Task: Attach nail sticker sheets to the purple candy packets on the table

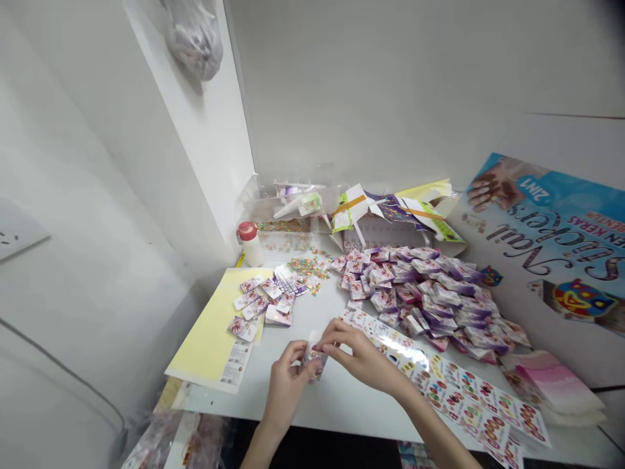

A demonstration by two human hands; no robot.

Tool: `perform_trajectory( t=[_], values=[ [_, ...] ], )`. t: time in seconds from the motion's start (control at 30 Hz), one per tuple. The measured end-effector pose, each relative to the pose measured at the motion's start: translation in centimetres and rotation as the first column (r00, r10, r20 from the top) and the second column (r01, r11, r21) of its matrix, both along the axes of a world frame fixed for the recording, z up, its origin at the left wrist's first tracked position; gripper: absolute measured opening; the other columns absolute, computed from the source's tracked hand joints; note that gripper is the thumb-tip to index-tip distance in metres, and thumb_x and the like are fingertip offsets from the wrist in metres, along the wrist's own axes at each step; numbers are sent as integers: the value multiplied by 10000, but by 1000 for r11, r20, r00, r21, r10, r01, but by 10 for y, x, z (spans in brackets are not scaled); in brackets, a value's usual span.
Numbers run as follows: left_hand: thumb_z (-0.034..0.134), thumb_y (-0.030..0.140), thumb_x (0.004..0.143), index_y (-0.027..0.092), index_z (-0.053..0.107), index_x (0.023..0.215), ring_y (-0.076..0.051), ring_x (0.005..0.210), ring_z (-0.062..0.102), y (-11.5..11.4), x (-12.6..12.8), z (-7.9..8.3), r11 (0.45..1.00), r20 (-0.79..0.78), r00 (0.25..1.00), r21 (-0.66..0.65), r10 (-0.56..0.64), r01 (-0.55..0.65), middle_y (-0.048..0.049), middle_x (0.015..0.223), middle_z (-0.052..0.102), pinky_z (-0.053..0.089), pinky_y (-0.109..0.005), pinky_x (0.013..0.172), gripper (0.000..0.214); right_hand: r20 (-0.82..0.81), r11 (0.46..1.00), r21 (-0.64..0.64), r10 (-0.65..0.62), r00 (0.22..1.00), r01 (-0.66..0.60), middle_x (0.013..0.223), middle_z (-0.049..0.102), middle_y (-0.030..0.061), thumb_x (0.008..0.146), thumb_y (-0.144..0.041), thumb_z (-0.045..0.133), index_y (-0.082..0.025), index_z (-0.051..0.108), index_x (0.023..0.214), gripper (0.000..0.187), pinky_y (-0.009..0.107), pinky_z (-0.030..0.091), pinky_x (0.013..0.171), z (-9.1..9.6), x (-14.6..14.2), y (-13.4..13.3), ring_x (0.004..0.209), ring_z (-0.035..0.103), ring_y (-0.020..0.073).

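Observation:
My left hand is closed around a small printed box, white with purple and pink, held upright a little above the table. My right hand reaches in from the right, its thumb and forefinger pinched at the box's front; what lies between these fingertips is too small to tell. Under and beside my right forearm lies a long sheet of nail stickers with rows of coloured designs. Ahead and to the left, several similar flat printed packs are spread out.
A large heap of small boxes fills the table's right back. A yellow sheet lies at left, near a bottle with a red lid. Loose colourful pieces are scattered behind. A big "Nail Stickers" carton stands at right.

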State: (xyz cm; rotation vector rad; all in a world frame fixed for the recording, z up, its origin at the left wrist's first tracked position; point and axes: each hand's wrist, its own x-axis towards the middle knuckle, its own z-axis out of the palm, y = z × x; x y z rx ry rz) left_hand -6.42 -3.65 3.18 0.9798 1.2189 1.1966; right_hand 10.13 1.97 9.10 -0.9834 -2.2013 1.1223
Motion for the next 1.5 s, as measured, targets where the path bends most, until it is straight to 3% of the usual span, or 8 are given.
perform_trajectory(
  t=[0.5,0.63,0.83,0.9,1.03,1.1,1.3,1.5],
  values=[
    [617,393,787,196,613,1017,-182,750,630,1,5,-6,997,-199,977,5,-76,79,-55,945,690,511,-274,682,303,-8,963,-103,-253,968,250,703,622,6,739,-35,506,-192,618,712,195,260,399,683,-10,-3,-4,730,559,164],
    [598,408,799,188,598,1048,-169,707,636,-1,6,-8,993,-131,984,-26,-122,119,-61,950,689,518,-264,622,332,-36,909,-305,-310,950,285,651,635,6,704,-77,565,-175,657,694,134,254,417,632,-19,-3,-3,649,577,158],
    [609,386,800,207,508,1192,-162,681,651,-5,7,-9,993,-57,992,-17,-114,113,-50,902,685,529,-261,583,442,-44,932,-263,-271,962,250,837,591,55,773,-307,632,-211,746,763,150,309,402,758,-16,12,-8,846,545,200],
    [614,372,802,215,506,1197,-157,678,649,-4,9,-9,991,-37,991,15,-132,133,-38,877,676,531,-251,570,439,-135,888,-415,-275,952,198,880,565,53,746,-377,671,-216,740,822,191,293,400,714,-19,17,-8,832,525,187],
    [632,359,792,191,622,972,-140,635,631,-3,11,-5,969,-19,971,70,-237,238,-11,766,651,537,-233,545,246,-321,608,-794,-424,847,4,816,545,-12,600,-360,804,-274,654,985,422,229,335,564,-32,18,-10,677,493,118],
    [651,359,777,186,622,943,-138,608,627,-2,12,-2,966,-11,967,56,-253,253,-1,730,639,533,-224,505,242,-357,549,-834,-463,812,-53,728,528,-33,573,-339,826,-254,655,922,397,218,304,545,-36,15,-12,628,468,99],
    [673,368,754,180,582,951,-133,572,629,0,10,2,980,-35,980,13,-196,196,-2,756,641,507,-203,440,287,-387,796,-604,-334,860,38,722,588,13,667,-399,762,-160,717,724,250,242,303,562,-25,15,-13,636,459,106],
    [673,369,756,200,509,1006,-135,577,636,-2,14,3,983,40,982,6,-185,185,14,742,640,522,-214,454,343,-280,741,-656,-419,864,147,592,555,-27,610,-367,805,-154,669,693,266,234,326,551,-23,15,-10,569,453,93]
  ],
)
